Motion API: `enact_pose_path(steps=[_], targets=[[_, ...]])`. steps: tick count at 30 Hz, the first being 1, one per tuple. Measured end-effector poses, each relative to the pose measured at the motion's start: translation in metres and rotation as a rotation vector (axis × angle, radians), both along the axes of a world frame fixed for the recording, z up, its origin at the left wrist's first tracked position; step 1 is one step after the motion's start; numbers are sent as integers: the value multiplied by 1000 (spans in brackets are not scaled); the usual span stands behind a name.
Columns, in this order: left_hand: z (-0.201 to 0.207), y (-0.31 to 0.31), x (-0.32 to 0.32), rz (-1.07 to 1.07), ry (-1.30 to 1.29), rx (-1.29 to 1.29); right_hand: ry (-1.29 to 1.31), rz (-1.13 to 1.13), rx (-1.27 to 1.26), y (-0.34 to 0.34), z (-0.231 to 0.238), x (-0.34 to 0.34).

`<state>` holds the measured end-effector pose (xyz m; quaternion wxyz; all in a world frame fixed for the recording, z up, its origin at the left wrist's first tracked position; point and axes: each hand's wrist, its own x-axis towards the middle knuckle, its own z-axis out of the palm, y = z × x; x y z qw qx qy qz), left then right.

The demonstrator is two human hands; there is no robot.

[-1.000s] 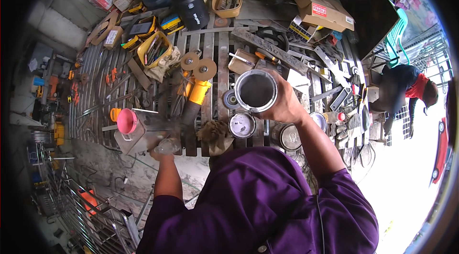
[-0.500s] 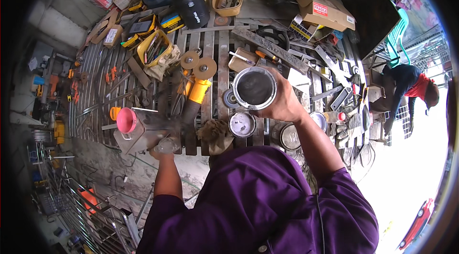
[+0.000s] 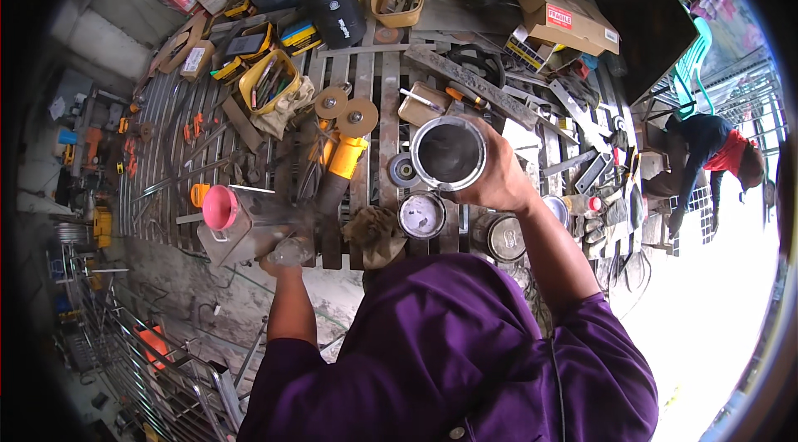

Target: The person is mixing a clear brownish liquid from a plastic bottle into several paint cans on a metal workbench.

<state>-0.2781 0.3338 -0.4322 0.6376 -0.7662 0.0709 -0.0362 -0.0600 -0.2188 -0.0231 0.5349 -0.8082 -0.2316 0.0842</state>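
Observation:
My right hand (image 3: pixel 499 163) is wrapped round an open metal can (image 3: pixel 449 153), held above the bench with its mouth up and dark inside. Just below it, an open can with a pale lilac-grey coating (image 3: pixel 422 215) stands on the slats. A can with a metal lid (image 3: pixel 504 238) is beside my right forearm. My left hand (image 3: pixel 278 266), at the near edge, is closed round a clear plastic container (image 3: pixel 290 251). Its fingers are mostly hidden, and the area above is smeared. Close by, a pink cup (image 3: pixel 220 207) stands on a flat board (image 3: pixel 226 244).
A crumpled brown cloth (image 3: pixel 373 234) lies at the near edge. Beyond it are a yellow angle grinder (image 3: pixel 347 158), cutting discs (image 3: pixel 357 118), a yellow basket of tools (image 3: pixel 270 83) and metal bars (image 3: pixel 470 86). At far right a person in red and dark blue (image 3: pixel 715 143) bends over.
My right hand and its can have shifted slightly to the right. My left hand stays in nearly the same place.

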Motion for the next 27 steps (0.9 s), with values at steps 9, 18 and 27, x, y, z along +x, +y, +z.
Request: enact_pose_path(steps=[9,18,27], targets=[[56,-23,2,466,-460,2024,-64,-35,38,-3,-1,-2],[55,-10,-13,-45,937,1689,-101,33,13,-7,-3,3],[32,-12,-20,-24,789,1742,-92,33,32,-14,-3,4]])
